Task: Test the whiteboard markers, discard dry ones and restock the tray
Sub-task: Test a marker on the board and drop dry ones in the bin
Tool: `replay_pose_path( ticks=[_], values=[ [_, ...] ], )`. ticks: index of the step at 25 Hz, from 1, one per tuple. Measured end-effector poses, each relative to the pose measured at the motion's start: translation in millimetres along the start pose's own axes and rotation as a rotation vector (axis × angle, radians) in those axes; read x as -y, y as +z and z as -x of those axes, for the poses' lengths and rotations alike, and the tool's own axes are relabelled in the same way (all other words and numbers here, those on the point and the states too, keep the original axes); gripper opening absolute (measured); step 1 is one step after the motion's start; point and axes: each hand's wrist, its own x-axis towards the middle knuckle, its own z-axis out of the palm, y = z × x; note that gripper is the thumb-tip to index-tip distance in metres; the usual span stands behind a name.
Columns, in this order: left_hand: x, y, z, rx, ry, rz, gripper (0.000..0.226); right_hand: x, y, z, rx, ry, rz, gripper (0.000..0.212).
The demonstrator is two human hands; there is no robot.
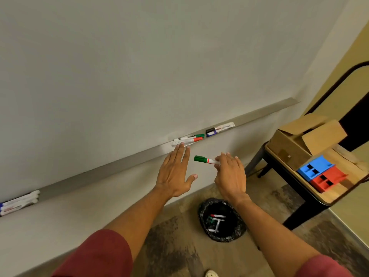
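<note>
My right hand [231,174] holds a capped green marker [205,160] by its white barrel, cap pointing left, just below the grey tray [111,166] of the whiteboard [139,66]. My left hand [175,172] is open, fingers spread, fingertips at the tray edge beside a green and a red marker [189,138]. Further right on the tray lie a black-capped and a blue-capped marker [218,128]. Several white markers [19,202] rest at the tray's left end. On the floor, a black-lined bin [221,220] holds several markers.
A dark-framed wooden table [311,188] stands at right with an open cardboard box [305,138], a blue organiser [315,166] and a red organiser [327,179]. A white shoe tip [211,273] shows at the bottom. Mottled carpet covers the floor.
</note>
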Motion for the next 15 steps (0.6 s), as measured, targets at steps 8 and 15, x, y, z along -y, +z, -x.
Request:
replay_pose_path(
  ticks=[8,15],
  values=[
    [-40,62,-13,0.171,0.045,0.035,0.097,-71,43,33,0.164,0.137,0.08,0.028],
    [-39,110,-14,0.302,0.081,0.032,0.095,-99,86,71,0.309,0.261,0.118,0.025]
  ],
)
